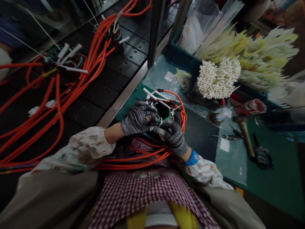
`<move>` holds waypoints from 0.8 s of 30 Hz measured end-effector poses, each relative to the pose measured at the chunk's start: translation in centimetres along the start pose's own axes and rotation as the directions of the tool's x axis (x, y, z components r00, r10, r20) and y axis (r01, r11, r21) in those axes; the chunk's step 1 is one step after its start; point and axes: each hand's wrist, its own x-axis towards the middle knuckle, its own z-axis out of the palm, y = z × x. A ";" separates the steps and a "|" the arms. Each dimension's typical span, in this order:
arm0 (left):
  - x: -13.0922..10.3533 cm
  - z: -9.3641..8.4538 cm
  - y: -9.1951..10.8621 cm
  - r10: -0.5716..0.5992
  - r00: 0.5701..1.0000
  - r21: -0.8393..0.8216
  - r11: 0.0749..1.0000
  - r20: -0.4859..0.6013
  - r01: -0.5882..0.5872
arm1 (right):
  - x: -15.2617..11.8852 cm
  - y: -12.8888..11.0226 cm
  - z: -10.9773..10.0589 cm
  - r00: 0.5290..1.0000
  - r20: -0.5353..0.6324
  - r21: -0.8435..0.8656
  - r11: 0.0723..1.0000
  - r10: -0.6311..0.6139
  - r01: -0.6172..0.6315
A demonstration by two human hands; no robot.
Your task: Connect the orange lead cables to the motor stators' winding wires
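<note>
Where gloved fingers overlap the stator (169,115), its near rim disappears.

The green counter (283,187) bears a hammer (247,136), a screwdriver (228,137), a blue bin (186,60) and plastic sheets (232,162).

We cannot see the near side of the wired ring (169,117) well, because the left hand (140,118) and the right hand (174,136) cover it. The orange cables (92,57) are cut by the left and top edges. On the white label (169,76), the print is too small for us. The yellowish frilly pieces (267,47) look blurred to us.
</note>
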 end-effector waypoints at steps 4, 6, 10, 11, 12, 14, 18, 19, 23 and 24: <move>0.1 -0.1 0.3 -0.020 0.999 0.001 1.000 0.038 0.020 | -0.7 -0.2 0.6 0.999 0.033 0.067 0.997 0.037 -0.039; 0.1 -0.1 0.4 -0.050 0.997 0.004 0.999 0.059 0.050 | 0.0 -0.6 1.0 0.992 0.122 0.077 0.997 -0.007 -0.003; -0.1 0.0 0.5 -0.106 0.993 0.050 0.993 0.045 0.104 | 3.1 -1.3 2.5 0.996 -0.092 -0.028 0.999 0.011 -0.014; 0.0 0.0 0.6 -0.100 0.995 0.056 0.994 0.027 0.098 | 3.9 -1.3 2.8 0.987 -0.162 -0.051 0.999 0.009 -0.017; 0.0 -0.1 0.7 -0.084 0.996 0.057 0.995 0.012 0.084 | 4.5 -1.2 2.9 0.974 -0.227 -0.063 0.998 -0.004 -0.011; -0.1 -0.5 1.3 -0.043 0.999 0.057 0.997 -0.012 0.044 | 5.2 -0.8 2.0 0.927 -0.373 -0.084 0.996 -0.038 0.007; -1.4 -2.4 3.1 -0.125 0.983 0.078 0.988 -0.135 0.136 | 3.8 2.2 -4.6 0.768 -0.640 -0.216 0.965 -0.026 -0.147; -2.0 -3.1 3.3 -0.197 0.962 0.064 0.975 -0.191 0.212 | 2.9 3.3 -7.0 0.747 -0.664 -0.236 0.942 0.023 -0.239; -3.4 -5.0 2.4 -0.539 0.815 -0.163 0.842 -0.212 0.515 | -0.2 7.8 -15.6 0.613 -0.771 -0.198 0.850 0.172 -0.488; -3.1 -5.2 1.9 -0.583 0.803 -0.214 0.806 -0.124 0.552 | -0.6 8.9 -17.1 0.597 -0.770 -0.187 0.816 0.224 -0.547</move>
